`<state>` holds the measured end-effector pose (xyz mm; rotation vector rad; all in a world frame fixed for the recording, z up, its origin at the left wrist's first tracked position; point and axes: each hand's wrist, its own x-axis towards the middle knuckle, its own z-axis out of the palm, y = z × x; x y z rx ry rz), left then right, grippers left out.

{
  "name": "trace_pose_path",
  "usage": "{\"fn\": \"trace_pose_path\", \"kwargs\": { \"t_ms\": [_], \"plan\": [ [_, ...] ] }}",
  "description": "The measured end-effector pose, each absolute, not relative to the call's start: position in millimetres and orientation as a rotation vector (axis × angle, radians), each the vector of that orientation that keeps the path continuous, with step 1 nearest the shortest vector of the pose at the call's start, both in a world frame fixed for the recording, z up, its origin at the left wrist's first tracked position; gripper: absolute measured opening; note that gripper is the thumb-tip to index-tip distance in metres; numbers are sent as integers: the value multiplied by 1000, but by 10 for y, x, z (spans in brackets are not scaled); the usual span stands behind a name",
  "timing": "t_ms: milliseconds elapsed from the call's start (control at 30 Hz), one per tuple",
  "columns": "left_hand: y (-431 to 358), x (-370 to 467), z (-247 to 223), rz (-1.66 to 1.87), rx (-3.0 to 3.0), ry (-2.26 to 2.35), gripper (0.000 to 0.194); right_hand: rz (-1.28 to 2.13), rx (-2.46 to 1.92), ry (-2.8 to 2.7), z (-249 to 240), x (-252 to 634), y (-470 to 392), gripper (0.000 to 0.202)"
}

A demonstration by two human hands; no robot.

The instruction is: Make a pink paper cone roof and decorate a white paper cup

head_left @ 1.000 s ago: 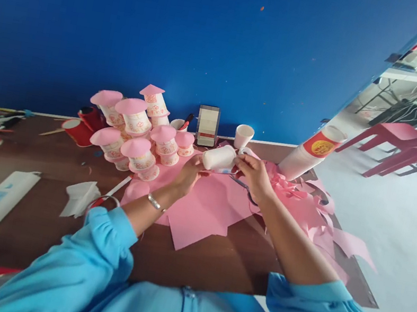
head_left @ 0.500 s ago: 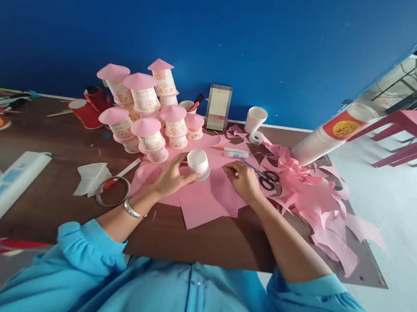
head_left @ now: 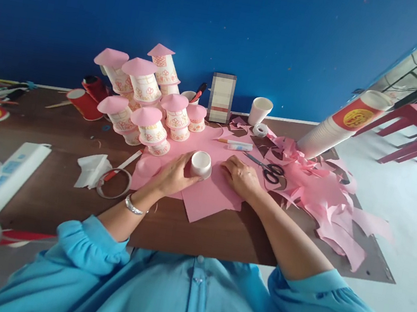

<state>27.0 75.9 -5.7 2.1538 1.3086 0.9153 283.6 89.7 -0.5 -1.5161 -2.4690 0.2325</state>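
The white paper cup [head_left: 201, 164] sits bottom-up on flat pink paper sheets [head_left: 202, 203], with the left hand [head_left: 173, 175] at its left, thumb and fingers curved round it; over to the right, the right hand [head_left: 241, 178] has bent fingers low on the paper, any pinch I can't tell, near black-handled metal scissors [head_left: 266, 168].

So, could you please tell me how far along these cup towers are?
Several towers look done, with drawn patterns and pink cone roofs. In hand is a plain white cup, base up, held by the left hand; the right hand rests on the pink paper. The held cup has no visible roof or pattern, so both seem left to do, if it is to match.
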Motion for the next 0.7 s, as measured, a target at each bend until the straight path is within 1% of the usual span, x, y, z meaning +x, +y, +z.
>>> {"fn": "trace_pose_path", "kwargs": {
  "t_ms": [67, 133, 300, 533, 700],
  "plan": [
    [771, 247, -54, 903, 2169, 1276, 79, 202, -1510, -2488, -26, 2847, 903, 33],
    [787, 220, -53, 874, 2181, 1244, 84, 182, -1503, -2501, -51, 2861, 914, 31],
    [812, 198, -54, 847, 2187, 1202, 81, 151, -1492, -2519, -83, 2875, 934, 29],
    [804, 208, -51, 836, 2189, 1254, 76, 120, -1491, -2530, -45, 2863, 922, 34],
    [801, 212, -49, 846, 2217, 1245, 74, 103, -1515, -2519, -10, 2857, 902, 31]
  ]
}}
